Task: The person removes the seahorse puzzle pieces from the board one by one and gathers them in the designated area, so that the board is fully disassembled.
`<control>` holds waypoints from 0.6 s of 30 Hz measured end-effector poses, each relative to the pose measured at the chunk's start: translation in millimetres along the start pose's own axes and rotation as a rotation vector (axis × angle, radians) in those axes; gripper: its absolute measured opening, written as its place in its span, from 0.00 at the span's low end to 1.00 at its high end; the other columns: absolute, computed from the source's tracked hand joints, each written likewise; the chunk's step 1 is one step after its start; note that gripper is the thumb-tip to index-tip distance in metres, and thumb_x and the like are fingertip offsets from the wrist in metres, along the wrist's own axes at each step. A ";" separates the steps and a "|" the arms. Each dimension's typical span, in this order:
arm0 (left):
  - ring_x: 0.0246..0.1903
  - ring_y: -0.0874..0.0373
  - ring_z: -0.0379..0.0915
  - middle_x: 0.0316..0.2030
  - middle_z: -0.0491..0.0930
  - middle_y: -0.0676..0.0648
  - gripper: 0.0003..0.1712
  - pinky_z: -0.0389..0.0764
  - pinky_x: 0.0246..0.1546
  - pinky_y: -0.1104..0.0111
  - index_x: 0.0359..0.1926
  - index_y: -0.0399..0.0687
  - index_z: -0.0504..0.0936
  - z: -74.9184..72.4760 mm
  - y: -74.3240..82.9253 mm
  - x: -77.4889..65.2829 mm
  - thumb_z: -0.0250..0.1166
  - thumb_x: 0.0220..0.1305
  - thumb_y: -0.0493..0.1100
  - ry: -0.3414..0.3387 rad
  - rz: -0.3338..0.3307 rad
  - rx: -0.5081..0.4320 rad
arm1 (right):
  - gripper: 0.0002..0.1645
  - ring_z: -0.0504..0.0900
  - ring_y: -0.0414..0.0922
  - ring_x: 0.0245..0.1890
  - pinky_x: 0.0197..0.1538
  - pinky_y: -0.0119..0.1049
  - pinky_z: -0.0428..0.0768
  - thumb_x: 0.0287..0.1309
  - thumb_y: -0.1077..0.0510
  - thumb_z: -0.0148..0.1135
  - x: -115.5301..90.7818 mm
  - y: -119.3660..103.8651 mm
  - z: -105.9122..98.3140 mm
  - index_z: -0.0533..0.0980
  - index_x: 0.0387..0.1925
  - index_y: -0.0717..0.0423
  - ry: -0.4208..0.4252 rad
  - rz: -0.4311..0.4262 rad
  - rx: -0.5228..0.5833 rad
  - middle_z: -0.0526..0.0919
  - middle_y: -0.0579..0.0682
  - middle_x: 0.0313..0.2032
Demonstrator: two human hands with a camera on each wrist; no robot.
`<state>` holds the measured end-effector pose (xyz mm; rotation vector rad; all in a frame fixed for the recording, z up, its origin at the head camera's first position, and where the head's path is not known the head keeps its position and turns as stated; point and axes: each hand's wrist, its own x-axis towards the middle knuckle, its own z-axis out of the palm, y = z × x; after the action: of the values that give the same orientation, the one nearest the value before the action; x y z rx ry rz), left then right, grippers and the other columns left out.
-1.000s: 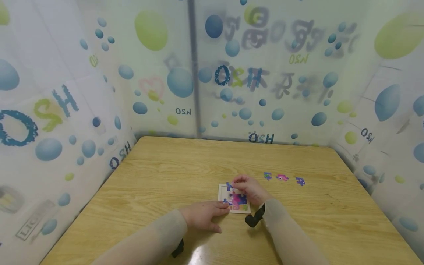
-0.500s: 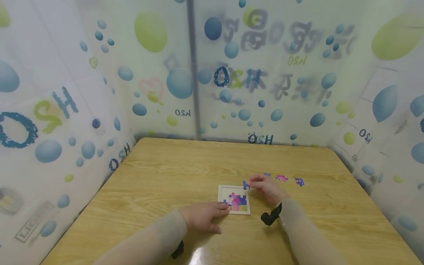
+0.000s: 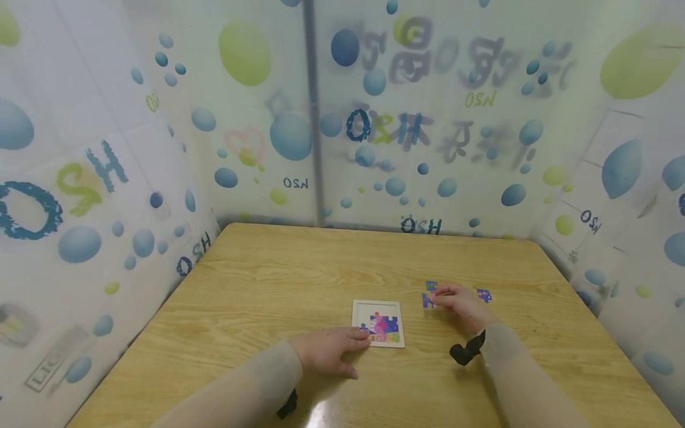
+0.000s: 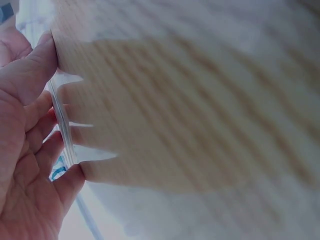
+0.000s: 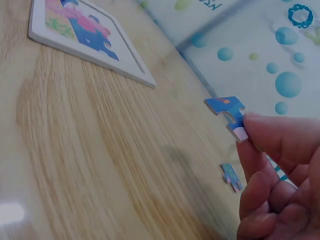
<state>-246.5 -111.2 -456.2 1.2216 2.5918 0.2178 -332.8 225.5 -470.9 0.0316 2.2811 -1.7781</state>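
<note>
A white-framed jigsaw puzzle board (image 3: 393,305) lies on the table, partly filled with pieces showing a pink seahorse on blue. My left hand (image 3: 330,349) lies with fairly straight fingers, their tips on the board's lower left edge. To the right of the board, my right hand (image 3: 464,306) pinches a blue puzzle piece (image 5: 227,111) between thumb and finger, held above the table. One loose piece (image 3: 431,285) lies just behind the held one, and another blue piece (image 3: 484,295) lies farther right. The pink piece between them is hidden behind the right hand.
The wooden table (image 3: 278,267) is bounded at the back and sides by a pale curtain (image 3: 257,196) with blue and green dots. Black straps with small mounts (image 3: 467,351) sit on the wrists.
My right hand has carried the blue puzzle piece from above the board off to the right, near the loose pieces, covering the pink one. The left hand has stayed in place.
</note>
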 end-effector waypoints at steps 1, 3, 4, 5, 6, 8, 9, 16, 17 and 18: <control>0.70 0.53 0.53 0.72 0.57 0.51 0.41 0.57 0.69 0.62 0.71 0.51 0.63 0.0 0.1 -0.1 0.62 0.62 0.61 -0.001 0.000 0.000 | 0.09 0.70 0.43 0.35 0.38 0.34 0.69 0.57 0.56 0.67 -0.8 0.5 -2.1 0.78 0.37 0.56 0.005 0.009 -0.004 0.77 0.42 0.34; 0.70 0.53 0.53 0.72 0.57 0.51 0.41 0.57 0.69 0.62 0.71 0.51 0.63 -0.1 0.1 -0.3 0.62 0.62 0.61 -0.002 -0.001 -0.001 | 0.09 0.69 0.44 0.36 0.38 0.34 0.67 0.58 0.56 0.67 -2.4 1.8 -5.6 0.78 0.37 0.56 0.009 0.021 -0.016 0.77 0.44 0.37; 0.70 0.53 0.53 0.72 0.57 0.51 0.41 0.57 0.69 0.62 0.71 0.51 0.63 -0.1 0.2 -0.5 0.62 0.62 0.61 -0.001 -0.001 -0.002 | 0.09 0.68 0.45 0.37 0.38 0.35 0.66 0.58 0.56 0.67 -3.2 2.4 -7.0 0.78 0.37 0.56 0.008 0.029 -0.021 0.76 0.45 0.39; 0.70 0.53 0.53 0.72 0.57 0.51 0.41 0.57 0.69 0.62 0.71 0.51 0.63 -0.3 0.3 -0.6 0.62 0.62 0.61 -0.001 -0.001 -0.002 | 0.09 0.67 0.45 0.38 0.37 0.35 0.66 0.58 0.56 0.67 -3.8 3.5 -8.2 0.78 0.37 0.57 0.011 0.036 -0.028 0.76 0.49 0.45; 0.70 0.53 0.53 0.72 0.57 0.51 0.41 0.57 0.69 0.62 0.71 0.50 0.63 -0.3 0.4 -0.8 0.62 0.62 0.61 0.001 0.001 -0.001 | 0.10 0.66 0.46 0.39 0.38 0.35 0.65 0.57 0.56 0.67 -4.2 4.4 -9.2 0.78 0.37 0.57 0.016 0.043 -0.037 0.74 0.50 0.47; 0.70 0.53 0.53 0.72 0.57 0.51 0.41 0.57 0.69 0.62 0.71 0.50 0.63 -0.3 0.7 -1.0 0.62 0.62 0.61 0.003 0.002 0.000 | 0.09 0.66 0.46 0.39 0.38 0.35 0.65 0.57 0.57 0.67 -5.4 6.0 -11.2 0.78 0.37 0.57 0.012 0.046 -0.054 0.74 0.50 0.47; 0.70 0.53 0.53 0.72 0.57 0.51 0.41 0.57 0.69 0.62 0.71 0.50 0.63 -0.2 0.7 -1.0 0.62 0.62 0.61 0.003 0.002 0.002 | 0.09 0.67 0.46 0.38 0.37 0.35 0.65 0.56 0.57 0.67 -6.1 6.7 -12.0 0.78 0.36 0.57 0.011 0.047 -0.065 0.75 0.49 0.46; 0.70 0.53 0.52 0.72 0.57 0.51 0.41 0.56 0.69 0.63 0.71 0.50 0.63 0.7 -1.1 0.1 0.61 0.62 0.61 0.000 0.011 0.009 | 0.09 0.67 0.43 0.28 0.29 0.34 0.66 0.54 0.59 0.69 -10.3 6.9 -15.2 0.77 0.34 0.58 0.022 0.045 -0.149 0.76 0.44 0.30; 0.70 0.53 0.52 0.72 0.57 0.51 0.41 0.56 0.69 0.63 0.71 0.50 0.63 0.6 -1.1 0.2 0.61 0.62 0.61 0.000 0.012 0.010 | 0.09 0.68 0.44 0.29 0.30 0.34 0.66 0.53 0.59 0.69 -10.1 7.0 -15.0 0.77 0.34 0.58 0.028 0.050 -0.157 0.76 0.44 0.30; 0.70 0.53 0.52 0.72 0.57 0.51 0.41 0.57 0.69 0.63 0.71 0.50 0.63 0.4 -1.0 0.2 0.61 0.62 0.61 0.000 0.012 0.012 | 0.09 0.68 0.44 0.29 0.31 0.34 0.66 0.53 0.60 0.70 -9.8 7.0 -14.7 0.77 0.34 0.58 0.034 0.052 -0.168 0.76 0.44 0.31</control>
<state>-247.2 -111.6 -456.9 1.2418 2.5898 0.2046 -324.8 242.7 -472.2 0.0900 2.4225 -1.5667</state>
